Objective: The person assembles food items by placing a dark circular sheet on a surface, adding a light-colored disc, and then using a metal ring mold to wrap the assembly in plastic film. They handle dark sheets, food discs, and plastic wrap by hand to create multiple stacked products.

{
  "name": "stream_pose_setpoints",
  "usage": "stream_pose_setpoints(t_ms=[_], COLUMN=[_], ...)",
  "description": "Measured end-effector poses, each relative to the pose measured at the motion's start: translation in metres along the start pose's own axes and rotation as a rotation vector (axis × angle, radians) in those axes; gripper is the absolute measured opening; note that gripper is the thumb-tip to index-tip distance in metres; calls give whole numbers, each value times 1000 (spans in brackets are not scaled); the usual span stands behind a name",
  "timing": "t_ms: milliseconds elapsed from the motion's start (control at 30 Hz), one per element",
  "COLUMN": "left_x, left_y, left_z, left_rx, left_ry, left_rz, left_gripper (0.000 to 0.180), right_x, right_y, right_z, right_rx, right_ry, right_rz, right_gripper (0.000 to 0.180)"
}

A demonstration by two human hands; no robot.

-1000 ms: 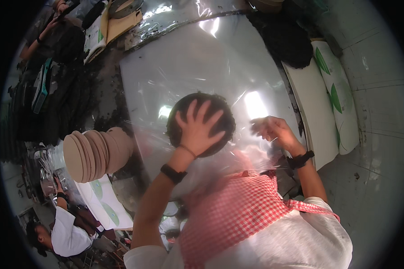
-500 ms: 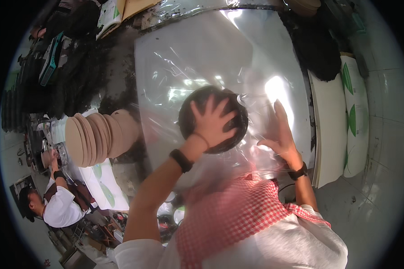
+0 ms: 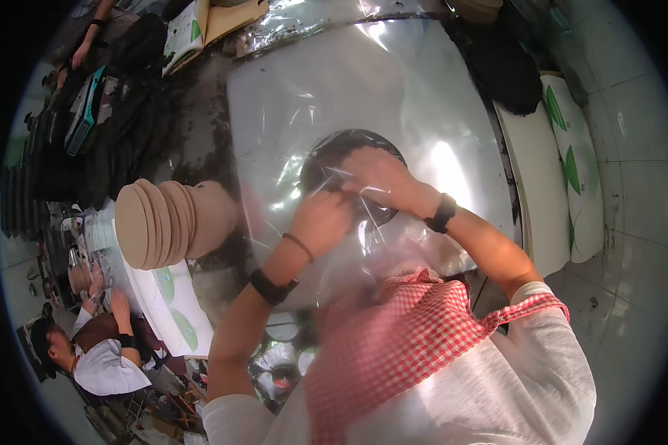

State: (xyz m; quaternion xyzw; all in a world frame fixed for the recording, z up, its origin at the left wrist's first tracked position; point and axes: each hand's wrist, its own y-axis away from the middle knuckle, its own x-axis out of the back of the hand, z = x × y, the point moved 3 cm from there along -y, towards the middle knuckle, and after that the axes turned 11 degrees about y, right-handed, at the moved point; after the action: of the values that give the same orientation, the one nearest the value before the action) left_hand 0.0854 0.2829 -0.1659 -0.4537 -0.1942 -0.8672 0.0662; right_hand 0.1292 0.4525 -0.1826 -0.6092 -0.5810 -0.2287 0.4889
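Note:
A round black disc [image 3: 326, 148] lies on a large sheet of clear plastic film [image 3: 334, 81] spread over the pale work surface, with creases and glints crossing it. My left hand [image 3: 323, 220] is closed at the disc's near left edge, its fingers bunched on the film. Over the disc, my right hand [image 3: 390, 182] reaches in from the right with fingers bent and pressed together, also on the film. The fingertips of both hands nearly meet, and folds of film partly hide what they pinch.
Stacked brown round discs [image 3: 145, 226] stand left of the film. Beyond them are dark heaps [image 3: 145, 96] and a teal-edged device [image 3: 85, 111]. White sheets with green marks [image 3: 571, 170] lie at right, below a black mass [image 3: 505, 70]. A co-worker [image 3: 111, 363] works at far left.
My left hand has left its spread position on the disc and drawn back to the near edge, closing. My right hand has come leftward from the film onto the disc, its fingers bending.

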Motion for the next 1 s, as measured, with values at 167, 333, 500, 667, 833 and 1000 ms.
stream_pose_setpoints(t_ms=[167, 333, 500, 667, 833, 1000], left_x=[21, -23, -19, -49, -102, -126], left_y=[33, 77, 112, 145, 106, 73], left_z=[35, 93, 78, 103, -9, 12], left_rx=[-240, 49, 69, -129, -52, -143], left_ry=[112, 150, 192, 312, 218, 244], left_rz=[279, 602, 390, 294, 215, 158], left_gripper=[22, 20, 24, 27, 29, 42], right_x=[-3, -17, -8, -3, 2, -2], right_y=[7, 8, 5, 4, 18, 22], right_z=[-9, -8, -15, -8, -13, -8], right_rx=[-26, -96, -62, -15, 68, 49], right_ry=[261, 328, 404, 373, 343, 405], right_rz=[-133, -210, -270, -234, -338, -290], right_gripper=[64, 84, 81, 80, 87, 78])
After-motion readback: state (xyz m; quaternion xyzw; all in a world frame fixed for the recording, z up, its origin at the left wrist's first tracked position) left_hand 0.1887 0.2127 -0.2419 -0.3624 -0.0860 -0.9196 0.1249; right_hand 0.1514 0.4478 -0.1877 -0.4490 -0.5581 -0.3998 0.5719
